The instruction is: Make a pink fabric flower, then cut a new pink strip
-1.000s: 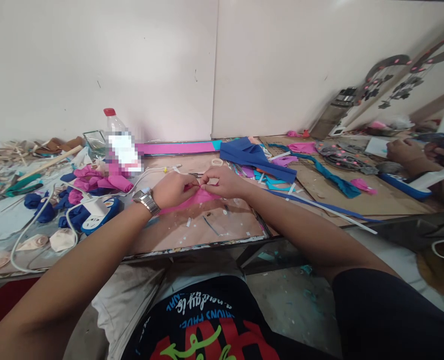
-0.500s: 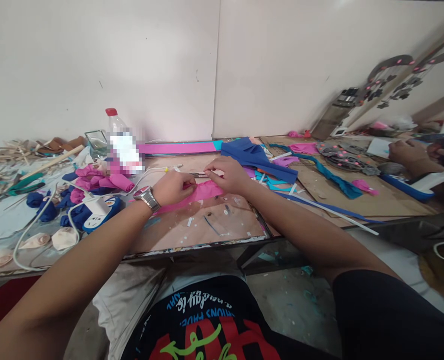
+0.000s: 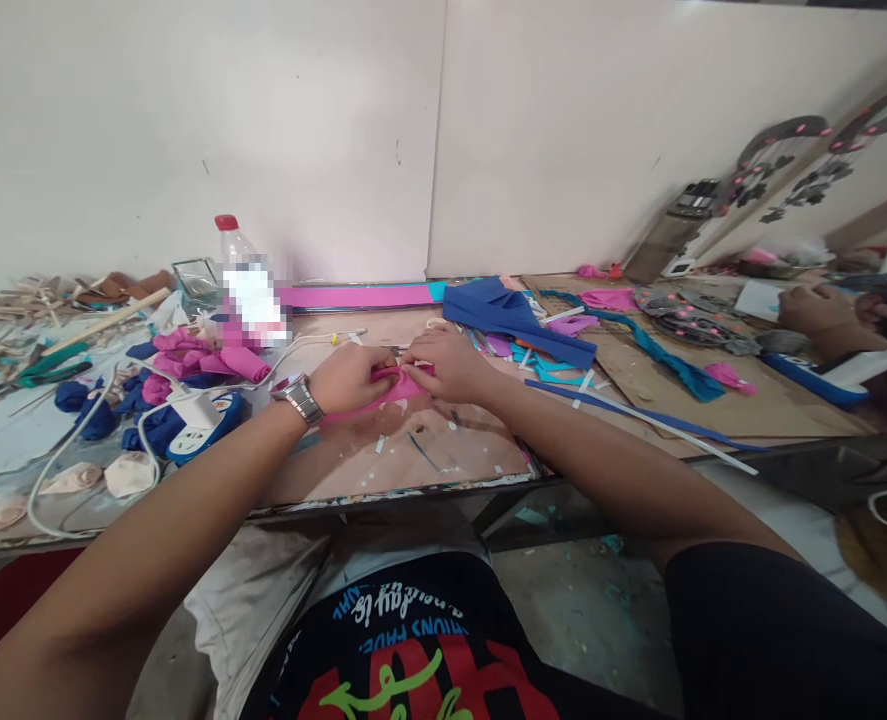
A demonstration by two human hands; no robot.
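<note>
Both hands, left hand (image 3: 354,377) and right hand (image 3: 447,364), pinch a pink strip (image 3: 392,390); bottle (image 3: 244,285) label blurred.

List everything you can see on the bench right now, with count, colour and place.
pink fabric piece: one, pink, bench centre, pinched by both hands
plastic bottle: one, clear with red cap, back left
power strip: one, white and blue, left of centre
rolled fabric pieces: several, pink and dark blue, left
cream fabric roses: three, cream, front left
blue fabric sheet: one, blue, right of centre
teal fabric strip: one, teal, right
co-worker's hand: one clearly seen, far right
wristwatch: one, silver, left wrist
left hand: closed on the pink fabric
right hand: closed on the pink fabric
</note>
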